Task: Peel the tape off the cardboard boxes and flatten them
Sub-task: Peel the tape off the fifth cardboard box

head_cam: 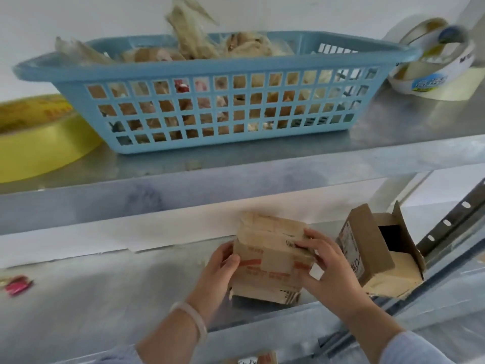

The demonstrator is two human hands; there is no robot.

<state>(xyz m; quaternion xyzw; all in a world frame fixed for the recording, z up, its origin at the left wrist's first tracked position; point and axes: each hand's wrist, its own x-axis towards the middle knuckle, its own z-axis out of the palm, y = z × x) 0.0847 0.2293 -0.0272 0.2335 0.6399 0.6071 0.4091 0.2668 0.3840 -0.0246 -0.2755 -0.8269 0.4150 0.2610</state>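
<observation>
Both hands grip taped cardboard box (270, 258) on lower shelf (105, 285): left hand (220, 269) at its side, right hand (328, 261) at top corner.

basket (210, 72) on upper shelf (262, 164) | boxes (270, 258) below (lower shelf (105, 290))
</observation>
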